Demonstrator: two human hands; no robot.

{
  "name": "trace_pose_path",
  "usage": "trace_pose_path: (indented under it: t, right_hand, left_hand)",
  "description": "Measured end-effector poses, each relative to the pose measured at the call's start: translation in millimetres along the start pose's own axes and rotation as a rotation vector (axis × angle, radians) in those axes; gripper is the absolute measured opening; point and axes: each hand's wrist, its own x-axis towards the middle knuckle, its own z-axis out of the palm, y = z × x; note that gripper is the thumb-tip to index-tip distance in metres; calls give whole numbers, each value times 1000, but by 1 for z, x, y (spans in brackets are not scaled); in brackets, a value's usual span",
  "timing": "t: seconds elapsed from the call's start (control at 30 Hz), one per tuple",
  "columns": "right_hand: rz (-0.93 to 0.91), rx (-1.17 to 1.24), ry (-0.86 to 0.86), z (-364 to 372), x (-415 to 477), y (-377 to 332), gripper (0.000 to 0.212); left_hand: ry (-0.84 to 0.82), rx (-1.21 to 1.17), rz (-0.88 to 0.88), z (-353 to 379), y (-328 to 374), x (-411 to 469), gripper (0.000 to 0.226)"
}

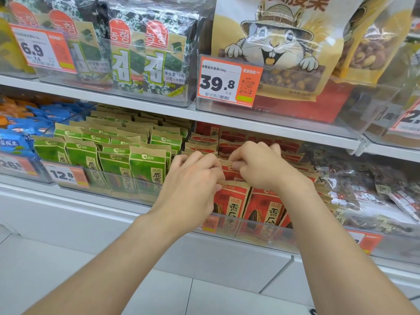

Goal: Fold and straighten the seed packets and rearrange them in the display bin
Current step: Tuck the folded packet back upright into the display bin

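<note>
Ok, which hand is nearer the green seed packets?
Left. The left hand sits just right of the green seed packets; the right hand is farther right, over the red packets.

Price tag (229, 81) in front of the squirrel bag (272, 37) says 39.8, with 500g in the small print. The left tag (42, 50) up top reads 6.9, with 7.5 under it. Seaweed packs (145, 62) show a big 김 plus (2克×8包). Green seed packets (147, 164) say 洽洽 原香, and the low tag (66, 175) by them reads 12.8. Red seed packets (231, 201) read 洽洽 香瓜子.
</note>
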Motion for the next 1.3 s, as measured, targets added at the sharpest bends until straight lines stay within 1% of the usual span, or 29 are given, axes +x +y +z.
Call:
trace_pose_path:
  t: [0.07,0.13,0.2,0.23,0.3,0.43,0.47,0.5,0.6,0.63,0.77,0.83,0.9,1.03,1.2,1.3]
  right_hand:
    - [25,1,-85,2,-1,-1,35]
    - [56,2,-187,3,-2,-3,37]
    - [73,32,-216,4,-4,-3,40]
    - [85,59,-196,3,-5,-4,43]
    - [108,128,-107,3,-7,-4,44]
    - [140,341,270,11,-6,3,20]
    - [148,349,306,12,-4,4,14]
    - [150,340,294,13,-4,4,9]
    - [164,270,192,13,0,1,21]
    - [181,241,190,13,3,0,21]
    - [250,105,229,16,10,-4,9]
    - [247,55,269,17,9,-8,13]
    - [201,-5,348,15,2,-12,15]
    - [20,-66,483,12,-21,-16,17]
    - [-180,-115,893,8,-45,-5,6]
    - [-241,-79,1085,4,-55,4,8]
  left_hand:
    - [-17,-49,4,-2,-1,0,16]
    - [-31,-75,-2,-5,-1,0,29]
    - [-81,-36,2,-6,2,1,45]
    - [-113,-7,4,-7,4,2,47]
    - [-169,45,-1,-8,6,3,44]
    - [-209,68,0,-8,5,2,44]
    - [-211,66,5,-8,4,1,45]
    - [-212,65,9,-9,4,1,45]
    - [-209,62,12,-9,4,0,44]
    - [-210,64,12,-9,4,0,44]
    - [-211,66,18,-8,3,-1,47]
    - [-210,64,21,-8,2,-1,50]
    - [-213,73,22,-8,2,-2,51]
    - [-212,68,23,-10,2,-3,53]
    - [-158,-63,-31,-18,5,-4,53]
    - [-75,-168,-112,-23,8,-4,46]
